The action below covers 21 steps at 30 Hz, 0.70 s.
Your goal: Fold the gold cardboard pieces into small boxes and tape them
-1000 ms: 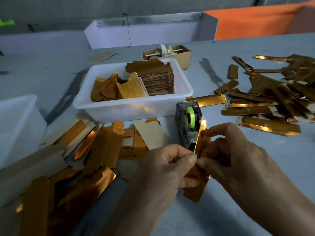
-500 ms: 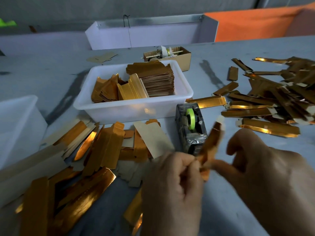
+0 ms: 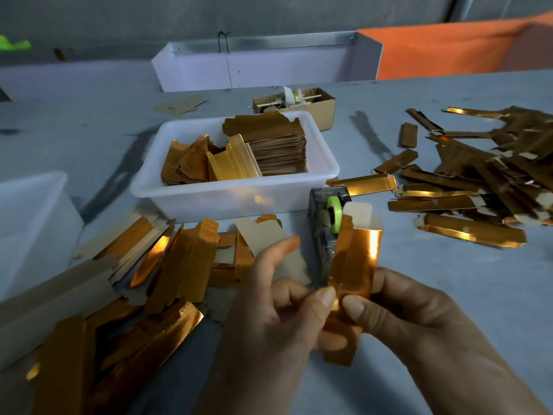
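I hold one gold cardboard piece (image 3: 356, 259) upright in front of me, partly folded into a long box shape, its pale top flap standing open. My left hand (image 3: 278, 310) pinches its lower left edge with the thumb, the index finger raised. My right hand (image 3: 398, 307) grips its lower right side, thumb on the front. Just behind the piece stands a dark tape dispenser (image 3: 324, 223) with a green roll. Flat gold pieces (image 3: 179, 259) lie heaped at the left. Folded gold boxes (image 3: 472, 187) are piled at the right.
A white plastic tub (image 3: 239, 196) holding stacked gold blanks sits behind the dispenser. A small brown carton (image 3: 323, 107) is beyond it. Another white bin (image 3: 33, 223) stands at the left edge. A white tray (image 3: 263, 64) and orange cloth (image 3: 449, 46) line the far side.
The gold piece was tilted and blurred between my hands; now it stands upright with its shiny face toward me, and both thumbs pinch its lower part.
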Motion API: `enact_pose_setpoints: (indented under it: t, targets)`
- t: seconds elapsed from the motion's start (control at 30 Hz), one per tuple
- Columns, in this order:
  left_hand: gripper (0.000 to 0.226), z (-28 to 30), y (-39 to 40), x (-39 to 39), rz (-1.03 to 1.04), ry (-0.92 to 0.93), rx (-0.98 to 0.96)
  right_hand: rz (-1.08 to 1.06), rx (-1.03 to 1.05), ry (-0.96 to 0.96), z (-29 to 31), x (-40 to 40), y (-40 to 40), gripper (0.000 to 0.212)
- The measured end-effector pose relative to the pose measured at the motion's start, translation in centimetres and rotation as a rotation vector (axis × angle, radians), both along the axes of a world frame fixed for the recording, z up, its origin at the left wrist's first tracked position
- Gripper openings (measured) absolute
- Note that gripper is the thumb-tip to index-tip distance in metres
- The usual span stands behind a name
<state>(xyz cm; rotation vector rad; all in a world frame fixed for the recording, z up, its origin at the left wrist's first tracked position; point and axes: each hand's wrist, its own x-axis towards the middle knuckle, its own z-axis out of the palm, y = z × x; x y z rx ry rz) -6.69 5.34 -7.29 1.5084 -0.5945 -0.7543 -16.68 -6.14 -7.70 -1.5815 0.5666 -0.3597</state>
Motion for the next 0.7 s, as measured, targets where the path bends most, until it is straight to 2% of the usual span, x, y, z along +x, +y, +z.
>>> enact_pose_setpoints:
  t: [0.1,0.17,0.23,0.3,0.37,0.4,0.47,0.57,0.63,0.7]
  targets:
    - [0.048,0.2,0.4,1.3,-0.107,0.164,0.076,0.048,0.052,-0.012,-0.4,-0.1,-0.5,0.025]
    - [0.030,-0.1,0.6,2.0,-0.097,0.082,0.147,0.076,0.074,-0.010,-0.5,-0.2,-0.9,0.025]
    - [0.014,-1.1,0.3,2.8,0.066,-0.262,0.281,0.040,0.124,-0.010,-0.3,-0.2,-2.2,0.024]
    - [0.024,-1.9,-0.4,3.6,0.243,-0.668,0.504,-0.111,0.154,-0.019,0.0,0.1,-4.7,0.021]
    - [0.040,-3.0,-1.3,4.7,0.375,-0.814,0.599,-0.334,0.155,-0.132,0.4,-0.8,-7.3,0.014]
    - [0.046,-3.8,-1.8,5.3,0.400,-0.820,0.609,-0.417,0.120,-0.157,0.1,-1.4,-8.4,0.013]
    - [0.057,-5.2,-2.8,6.2,0.396,-0.796,0.642,-0.566,0.178,-0.196,0.4,-1.3,-8.9,0.024]
    - [0.068,-6.5,-4.3,6.9,0.377,-0.800,0.728,-0.528,-0.009,-0.052,-0.2,0.2,-7.3,0.033]
    - [0.057,-6.5,-4.7,7.3,0.399,-0.748,0.671,-0.452,-0.001,0.009,-0.9,0.6,-5.2,0.033]
    - [0.041,-5.8,-4.1,7.4,0.447,-0.646,0.517,-0.443,0.018,0.037,-1.2,0.6,-3.6,0.026]
